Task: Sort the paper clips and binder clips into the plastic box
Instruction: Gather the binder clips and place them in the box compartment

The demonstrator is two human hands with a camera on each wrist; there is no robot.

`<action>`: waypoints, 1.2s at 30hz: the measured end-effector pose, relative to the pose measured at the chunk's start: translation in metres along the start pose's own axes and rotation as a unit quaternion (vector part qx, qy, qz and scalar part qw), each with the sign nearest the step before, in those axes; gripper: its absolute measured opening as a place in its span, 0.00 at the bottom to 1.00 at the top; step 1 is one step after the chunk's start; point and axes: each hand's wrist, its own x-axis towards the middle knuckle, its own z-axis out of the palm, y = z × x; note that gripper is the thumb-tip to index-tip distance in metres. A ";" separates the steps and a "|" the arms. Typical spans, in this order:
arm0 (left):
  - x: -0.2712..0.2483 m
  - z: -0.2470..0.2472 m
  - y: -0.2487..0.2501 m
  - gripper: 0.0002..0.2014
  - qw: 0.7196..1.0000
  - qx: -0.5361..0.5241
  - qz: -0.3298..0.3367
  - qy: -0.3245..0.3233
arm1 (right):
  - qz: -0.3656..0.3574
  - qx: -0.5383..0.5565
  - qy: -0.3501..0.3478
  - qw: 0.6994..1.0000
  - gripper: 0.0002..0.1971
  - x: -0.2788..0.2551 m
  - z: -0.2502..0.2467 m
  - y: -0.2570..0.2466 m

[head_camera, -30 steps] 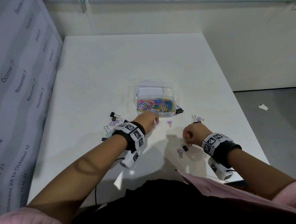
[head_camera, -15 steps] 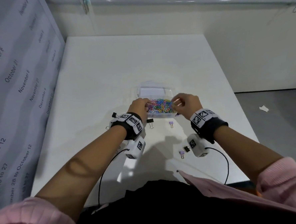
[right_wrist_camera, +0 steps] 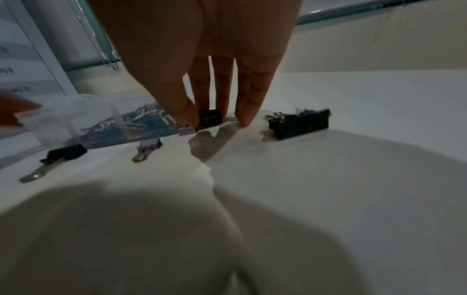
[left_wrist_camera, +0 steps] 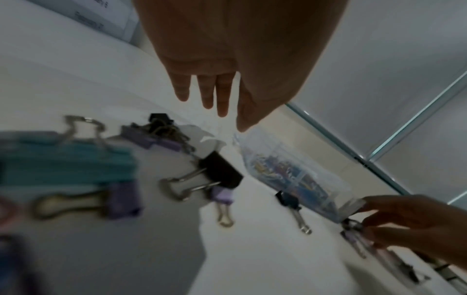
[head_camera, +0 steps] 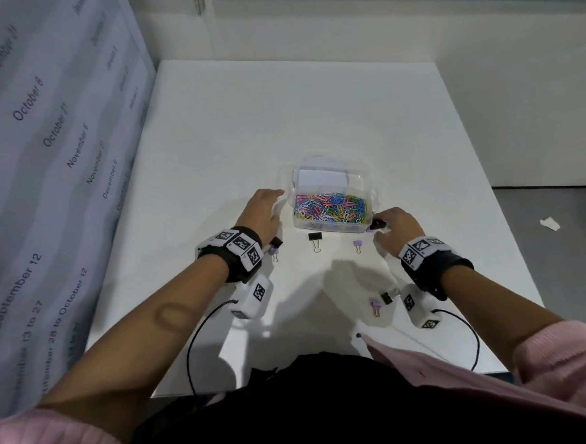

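paper clips (head_camera: 332, 208) in many colours fill the near compartment of the clear plastic box (head_camera: 360, 180) on the white table (head_camera: 278, 119); the far compartment shows only white. the box sits between the two hands. the left hand (head_camera: 263, 212) is just beside the box's left wall, fingers straight and spread, holding nothing; in the left wrist view its fingertips (left_wrist_camera: 222, 103) hang just above the table, near the box's corner. the right hand (head_camera: 396, 227) is at the box's near right corner, and its thumb and fingers pinch a small black binder clip (right_wrist_camera: 209, 117) that rests on the table with a lilac clip (right_wrist_camera: 187, 131) touching it; whether that lilac one is gripped too i cannot tell, as the view is blurred. a black binder clip (head_camera: 315, 237) and a lilac binder clip (head_camera: 357, 244) lie just in front of the box, between the wrists. a larger black clip (right_wrist_camera: 299, 122) lies to the right of the right hand. beneath the left wrist lie a teal clip (left_wrist_camera: 68, 163), purple clips and a black one (left_wrist_camera: 221, 171), close together.
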 end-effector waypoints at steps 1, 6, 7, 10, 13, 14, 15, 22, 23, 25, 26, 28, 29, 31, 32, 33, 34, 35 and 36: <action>-0.002 0.001 -0.006 0.24 1.000 0.011 -0.009 -0.010 | -0.001 0.000 0.006 1.000 0.15 -0.002 0.001 0.000; -0.015 0.005 -0.030 0.29 0.995 0.067 -0.033 -0.069 | 0.002 0.009 0.017 1.000 0.13 -0.023 0.004 0.004; -0.019 0.005 -0.033 0.31 0.993 0.076 -0.030 -0.080 | -0.007 0.014 0.016 1.000 0.14 -0.028 0.005 0.004; -0.027 0.011 -0.040 0.40 0.988 0.117 -0.003 -0.096 | -0.040 0.027 -0.005 0.999 0.16 -0.042 0.010 0.005; -0.034 0.021 -0.041 0.42 0.976 0.179 0.001 -0.123 | -0.080 0.030 -0.039 0.996 0.16 -0.055 0.014 0.005; -0.036 0.025 -0.041 0.41 0.973 0.190 -0.001 -0.134 | -0.084 0.043 -0.039 0.995 0.16 -0.057 0.015 0.005; -0.040 0.027 -0.039 0.43 0.970 0.196 0.000 -0.147 | -0.081 0.059 -0.031 0.995 0.16 -0.057 0.014 0.004; -0.049 0.034 -0.027 0.54 0.962 0.200 0.029 -0.182 | 0.009 0.052 -0.009 0.999 0.12 -0.035 0.007 0.002; -0.049 0.033 -0.026 0.55 0.966 0.191 0.030 -0.171 | 0.017 0.048 -0.011 0.999 0.12 -0.033 0.007 0.000; -0.047 0.027 -0.026 0.56 0.975 0.172 0.026 -0.142 | 0.031 0.040 -0.014 0.999 0.11 -0.028 0.008 -0.003; -0.045 0.022 -0.028 0.56 0.979 0.162 0.019 -0.124 | 0.036 0.040 -0.014 0.998 0.09 -0.027 0.008 -0.004; -0.043 0.011 -0.033 0.56 0.986 0.142 -0.003 -0.089 | 0.041 0.040 -0.015 0.998 0.06 -0.025 0.007 -0.006; -0.043 0.006 -0.036 0.54 0.989 0.128 -0.019 -0.072 | 0.042 0.039 -0.019 0.998 0.05 -0.025 0.007 -0.006; -0.044 -0.003 -0.042 0.49 0.991 0.110 -0.060 -0.048 | 0.045 0.035 -0.028 0.998 0.04 -0.024 0.005 -0.006; -0.046 -0.006 -0.045 0.47 0.990 0.105 -0.081 -0.045 | 0.045 0.032 -0.034 0.998 0.04 -0.024 0.004 -0.006; -0.047 -0.008 -0.047 0.46 0.989 0.101 -0.099 -0.046 | 0.045 0.028 -0.041 0.998 0.04 -0.024 0.004 -0.006; -0.048 -0.009 -0.050 0.45 0.987 0.098 -0.115 -0.050 | 0.043 0.025 -0.047 0.998 0.03 -0.024 0.004 -0.007; -0.050 -0.010 -0.052 0.46 0.985 0.097 -0.128 -0.055 | 0.040 0.025 -0.050 0.998 0.03 -0.024 0.005 -0.007; -0.051 -0.010 -0.054 0.46 0.984 0.096 -0.138 -0.058 | 0.039 0.025 -0.051 0.998 0.03 -0.025 0.005 -0.008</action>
